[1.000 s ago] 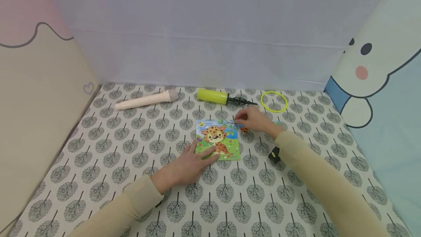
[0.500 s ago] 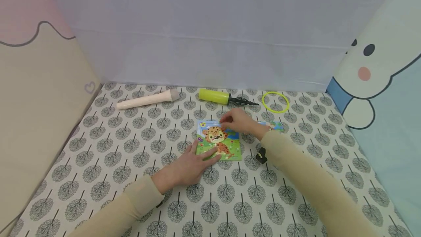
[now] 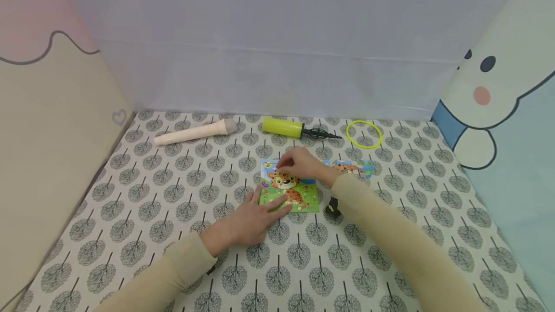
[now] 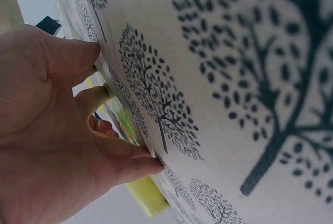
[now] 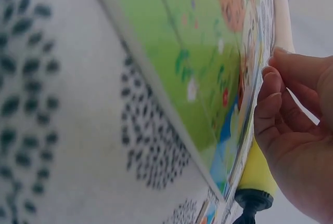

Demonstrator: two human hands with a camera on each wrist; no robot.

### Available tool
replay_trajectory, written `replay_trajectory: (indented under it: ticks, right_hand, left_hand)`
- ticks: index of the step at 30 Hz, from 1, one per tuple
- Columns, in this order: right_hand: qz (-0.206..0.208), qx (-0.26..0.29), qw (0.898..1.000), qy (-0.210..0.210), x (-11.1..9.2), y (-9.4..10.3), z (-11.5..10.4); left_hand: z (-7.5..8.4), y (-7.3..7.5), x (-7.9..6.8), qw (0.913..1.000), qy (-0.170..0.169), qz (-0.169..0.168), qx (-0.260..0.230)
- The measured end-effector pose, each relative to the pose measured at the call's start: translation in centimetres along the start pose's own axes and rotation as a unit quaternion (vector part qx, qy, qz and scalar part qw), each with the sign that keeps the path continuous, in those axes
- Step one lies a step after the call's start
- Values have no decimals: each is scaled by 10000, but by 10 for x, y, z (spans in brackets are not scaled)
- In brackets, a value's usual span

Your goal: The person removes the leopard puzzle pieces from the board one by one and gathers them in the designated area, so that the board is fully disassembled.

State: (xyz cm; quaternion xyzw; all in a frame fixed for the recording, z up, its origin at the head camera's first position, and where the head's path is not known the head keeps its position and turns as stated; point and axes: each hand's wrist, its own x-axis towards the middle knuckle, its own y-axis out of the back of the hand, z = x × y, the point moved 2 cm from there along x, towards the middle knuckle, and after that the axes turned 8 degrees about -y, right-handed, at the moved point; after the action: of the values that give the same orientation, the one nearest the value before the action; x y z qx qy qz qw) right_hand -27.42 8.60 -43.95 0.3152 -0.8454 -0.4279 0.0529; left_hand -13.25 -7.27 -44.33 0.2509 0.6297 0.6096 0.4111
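A square jigsaw puzzle with a cartoon leopard on green grass lies mid-table. Its cut lines show faintly in the right wrist view. My left hand rests at the puzzle's lower left, fingers spread and fingertips on its surface. Over the leopard's head, my right hand has its fingers bent, thumb and fingertips close together. I cannot tell whether something thin is pinched there. The right hand hides the upper right of the picture. A leopard-printed strip lies beside the puzzle, partly behind my right wrist, with a blue-green end.
Along the back of the table lie a pale pink microphone-like stick, a yellow-green hand pump with a black nozzle, and a yellow ring. Fabric walls stand behind and at both sides. The tablecloth has a tree print.
My right hand has moved left from the puzzle's upper right corner to above the leopard's head, uncovering more of the strip at the right. My left hand has stayed in place.
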Motion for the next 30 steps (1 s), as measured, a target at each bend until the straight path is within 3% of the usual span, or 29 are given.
replay_trajectory:
  ticks: [12,22,30]
  right_hand:
    - [-371,137,9991,134,3,-15,-14]
    - [-299,-69,9995,52,6,-18,-16]
    - [-309,-151,9993,-130,2,-22,-22]
  left_hand:
    - [0,2,-1,10000,28,-20,6]
    - [0,2,-2,9999,7,167,15]
    - [0,1,-3,9995,222,69,-217]
